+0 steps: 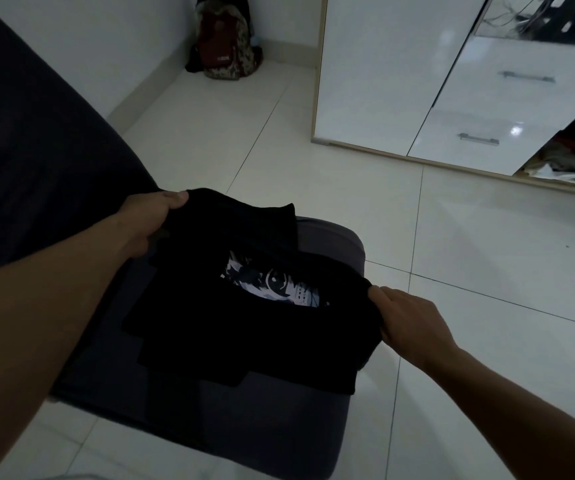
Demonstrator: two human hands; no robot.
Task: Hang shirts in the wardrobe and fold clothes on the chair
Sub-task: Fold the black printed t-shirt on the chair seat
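Left hand curls its fingers round the far-left edge of a black cotton T-shirt with a white printed graphic, while the right hand pinches its near-right edge. This soft garment lies partly folded, sagging between both grips onto the dark grey padded chair seat. It looks light, limp and likely to slump, so holding it at hems or fold corners seems best. Fabric overhangs the seat's right edge, near the white tiled floor. Open floor lies to the right and far; a dark blue upholstered surface crowds the left, and the glossy white wardrobe stands far right, well apart
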